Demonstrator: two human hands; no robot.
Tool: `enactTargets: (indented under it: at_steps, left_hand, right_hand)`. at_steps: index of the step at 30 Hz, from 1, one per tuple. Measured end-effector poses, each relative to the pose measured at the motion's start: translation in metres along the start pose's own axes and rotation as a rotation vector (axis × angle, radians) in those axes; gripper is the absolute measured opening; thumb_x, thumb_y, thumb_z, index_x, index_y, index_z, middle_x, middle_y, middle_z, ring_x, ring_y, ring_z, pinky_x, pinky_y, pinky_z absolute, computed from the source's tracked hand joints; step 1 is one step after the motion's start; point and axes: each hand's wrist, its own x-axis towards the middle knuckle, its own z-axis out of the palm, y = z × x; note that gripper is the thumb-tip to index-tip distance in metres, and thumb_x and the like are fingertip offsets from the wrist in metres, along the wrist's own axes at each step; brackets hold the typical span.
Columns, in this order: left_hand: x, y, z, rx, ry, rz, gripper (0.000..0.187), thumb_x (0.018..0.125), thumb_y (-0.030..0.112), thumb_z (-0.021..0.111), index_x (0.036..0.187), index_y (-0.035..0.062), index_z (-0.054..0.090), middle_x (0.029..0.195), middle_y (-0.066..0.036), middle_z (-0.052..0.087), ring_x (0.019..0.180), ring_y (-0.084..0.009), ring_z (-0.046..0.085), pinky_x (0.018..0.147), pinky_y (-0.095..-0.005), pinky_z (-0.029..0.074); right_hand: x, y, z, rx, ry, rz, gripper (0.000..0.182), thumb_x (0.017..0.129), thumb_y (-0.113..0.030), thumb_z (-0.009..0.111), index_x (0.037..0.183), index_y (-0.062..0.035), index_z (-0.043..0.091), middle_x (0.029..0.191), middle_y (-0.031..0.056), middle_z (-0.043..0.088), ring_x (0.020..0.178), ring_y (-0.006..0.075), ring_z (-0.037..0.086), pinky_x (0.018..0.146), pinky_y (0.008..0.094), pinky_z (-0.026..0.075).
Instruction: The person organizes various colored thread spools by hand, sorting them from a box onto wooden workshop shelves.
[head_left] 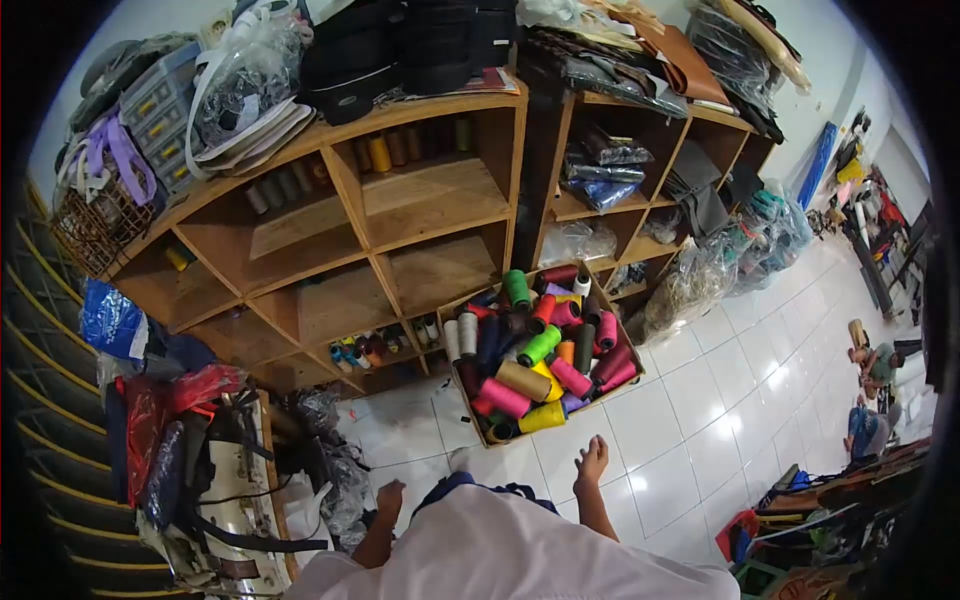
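A cardboard box (622, 398) heaped with thread cones stands on the floor in front of me. Among the cones are a bright green one (540, 345), a tan one (523, 380), a pink one (506, 398) and a yellow one (542, 417). My right hand (592, 462) is just short of the box's near right side, fingers apart and holding nothing. Lower left of the box hangs my left hand (390, 497), loosely open with no object visible in it. Neither hand touches the box.
Behind the box stands a wooden cubby shelf (440, 225) with thread cones in several compartments. A second shelf (610, 205) holds folded material. Plastic bags (700, 290) lie at right. A sewing machine (235, 500) stands at left. Two people sit at far right, one person (880, 365) farther back.
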Motion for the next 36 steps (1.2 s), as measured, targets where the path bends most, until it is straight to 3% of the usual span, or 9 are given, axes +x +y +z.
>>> enactTargets:
  at_steps: [2, 4, 6, 8, 16, 18, 22, 32, 36]
  left_hand:
    - [0.044, 0.021, 0.017, -0.515, 0.042, -0.089, 0.027, 0.094, 0.024, 0.059, 0.109, 0.0027, 0.067, 0.103, -0.016, 0.069, 0.096, -0.0258, 0.065, 0.088, -0.0332, 0.049]
    - [0.096, 0.051, 0.024, -0.551, 0.059, 0.225, 0.027, 0.094, 0.018, 0.061, 0.115, 0.0007, 0.064, 0.104, -0.015, 0.068, 0.099, -0.0256, 0.064, 0.088, -0.033, 0.049]
    - [0.104, 0.135, -0.01, -0.441, -0.035, 0.253, 0.038, 0.093, 0.02, 0.063, 0.126, 0.0011, 0.056, 0.115, -0.016, 0.064, 0.105, -0.0282, 0.062, 0.088, -0.0332, 0.05]
    - [0.117, 0.192, -0.022, -0.363, 0.031, 0.512, 0.046, 0.094, 0.017, 0.063, 0.134, 0.0018, 0.047, 0.129, -0.019, 0.054, 0.118, -0.0306, 0.054, 0.097, -0.0369, 0.046]
    - [0.15, 0.313, -0.022, -0.094, -0.178, 0.832, 0.071, 0.091, 0.023, 0.064, 0.152, 0.0156, 0.027, 0.152, -0.029, 0.02, 0.139, -0.0443, 0.027, 0.111, -0.0512, 0.028]
    - [0.148, 0.305, 0.002, 0.198, 0.047, 0.843, 0.07, 0.093, 0.022, 0.06, 0.153, 0.017, 0.025, 0.155, -0.03, 0.015, 0.14, -0.0466, 0.023, 0.111, -0.0535, 0.027]
    - [0.133, 0.321, -0.012, 0.101, -0.092, 0.694, 0.07, 0.093, 0.015, 0.06, 0.153, 0.0216, 0.026, 0.157, -0.03, 0.009, 0.137, -0.05, 0.026, 0.11, -0.0535, 0.028]
    - [0.089, 0.318, -0.016, -0.128, 0.107, 0.692, 0.046, 0.095, 0.016, 0.056, 0.14, 0.0109, 0.047, 0.143, -0.023, 0.043, 0.134, -0.0377, 0.041, 0.108, -0.0418, 0.035]
    - [0.066, 0.317, -0.01, -0.232, -0.036, 0.665, 0.05, 0.092, 0.027, 0.065, 0.135, 0.0062, 0.049, 0.13, -0.019, 0.055, 0.117, -0.0303, 0.056, 0.086, -0.0385, 0.049]
  right_hand:
    - [0.0, -0.014, 0.04, -0.277, 0.202, -0.522, 0.05, 0.092, -0.028, 0.064, 0.135, -0.007, 0.048, 0.132, 0.0131, 0.048, 0.116, 0.0329, 0.053, 0.097, 0.0418, 0.043]
    - [-0.019, -0.065, 0.074, -0.589, 0.315, -0.999, 0.046, 0.087, -0.014, 0.065, 0.129, -0.0028, 0.051, 0.13, 0.0185, 0.047, 0.119, 0.0368, 0.049, 0.103, 0.0407, 0.038]
    - [-0.044, -0.119, 0.1, -0.625, 0.029, -1.08, 0.046, 0.082, -0.013, 0.065, 0.125, -0.0006, 0.053, 0.131, 0.0215, 0.046, 0.122, 0.0406, 0.045, 0.106, 0.0442, 0.034]
    - [-0.038, -0.134, 0.111, -0.775, -0.339, -1.052, 0.054, 0.076, -0.021, 0.071, 0.126, -0.0069, 0.054, 0.136, 0.0209, 0.043, 0.126, 0.0406, 0.041, 0.106, 0.0495, 0.032]
    - [-0.044, -0.129, 0.105, -1.361, -0.474, -1.046, 0.106, 0.059, -0.05, 0.084, 0.148, -0.0185, 0.035, 0.148, 0.0105, 0.036, 0.136, 0.0415, 0.027, 0.108, 0.0604, 0.02]
    - [-0.038, -0.12, 0.109, -1.299, -0.39, -1.096, 0.097, 0.062, -0.05, 0.081, 0.145, -0.0208, 0.04, 0.141, 0.0094, 0.042, 0.136, 0.039, 0.028, 0.107, 0.0588, 0.022]
    - [-0.023, -0.115, 0.123, -1.322, -0.358, -1.1, 0.083, 0.064, -0.037, 0.08, 0.139, -0.0214, 0.047, 0.137, 0.0079, 0.046, 0.13, 0.0318, 0.037, 0.103, 0.056, 0.025]
    - [-0.001, -0.153, 0.133, -1.242, -0.762, -1.009, 0.079, 0.063, -0.024, 0.083, 0.135, -0.0187, 0.052, 0.119, 0.0069, 0.057, 0.114, 0.0267, 0.054, 0.095, 0.0462, 0.038]
    - [0.006, -0.164, 0.14, -1.229, -0.839, -0.967, 0.072, 0.065, -0.039, 0.083, 0.128, -0.0156, 0.057, 0.113, 0.008, 0.061, 0.109, 0.0289, 0.059, 0.091, 0.0496, 0.04]
